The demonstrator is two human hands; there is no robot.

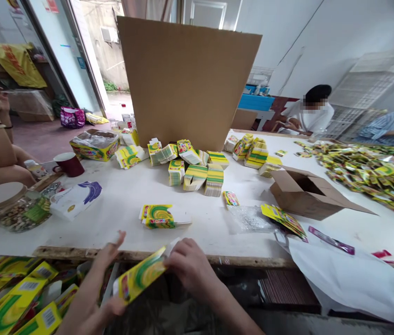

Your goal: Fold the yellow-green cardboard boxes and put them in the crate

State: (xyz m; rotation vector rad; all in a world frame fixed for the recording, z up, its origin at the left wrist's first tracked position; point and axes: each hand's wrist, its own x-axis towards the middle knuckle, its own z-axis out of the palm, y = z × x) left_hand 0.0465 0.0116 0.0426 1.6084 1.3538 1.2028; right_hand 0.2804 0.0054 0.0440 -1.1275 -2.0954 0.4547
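Both my hands hold one small yellow and green carton (140, 278) below the near edge of the white table (120, 204). My left hand (102, 288) cups its lower end, thumb under it and a finger raised. My right hand (190, 267) pinches its upper end with curled fingers. A stack of flat cartons (158, 216) lies on the table just beyond my hands. Several assembled yellow and green boxes (11, 298) are heaped at the lower left.
A tall cardboard sheet (186, 79) stands mid-table with bundles of flat cartons (197, 172) at its foot. An open cardboard box (308, 193), a sachet heap (371, 172), a red mug (68, 164) and a jar (11, 207) sit around. Other people sit left and far right.
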